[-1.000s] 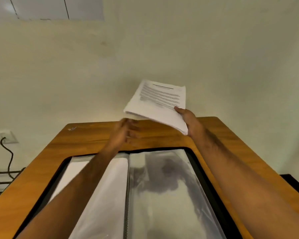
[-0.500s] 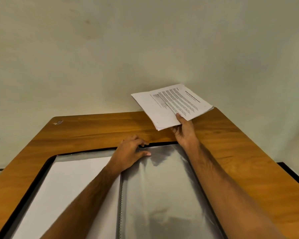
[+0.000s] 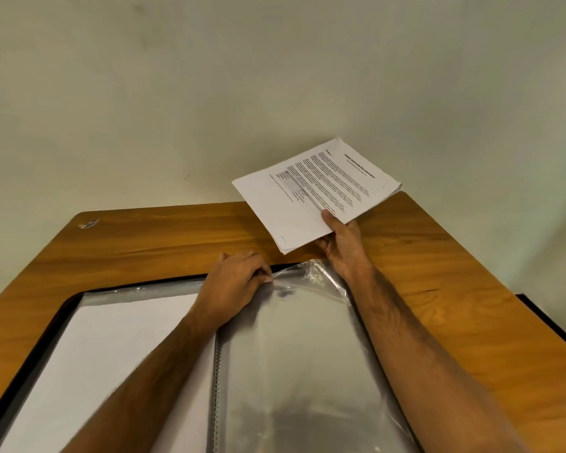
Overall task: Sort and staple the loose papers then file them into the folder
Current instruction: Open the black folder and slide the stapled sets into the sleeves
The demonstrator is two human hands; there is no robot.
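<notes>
An open black display folder (image 3: 33,348) lies on the wooden desk (image 3: 164,237). Its left page holds a white sheet (image 3: 105,361); its right page is a clear plastic sleeve (image 3: 294,354). My left hand (image 3: 232,286) pinches the top edge of that sleeve near the spine. A little above the desk's far right part, my right hand (image 3: 340,243) grips a stack of printed papers (image 3: 314,191) by its near corner, thumb on top. The stack is tilted, with its text running sideways.
A pale wall (image 3: 242,93) stands right behind the desk. A small scrap or sticker (image 3: 89,223) lies at the desk's far left corner. Bare wood shows along the far edge and down the right side. Something dark (image 3: 549,318) stands beyond the right edge.
My left hand came down from the air onto the folder and took hold of the sleeve's top edge. The right hand lowered and turned the paper stack toward the sleeve.
</notes>
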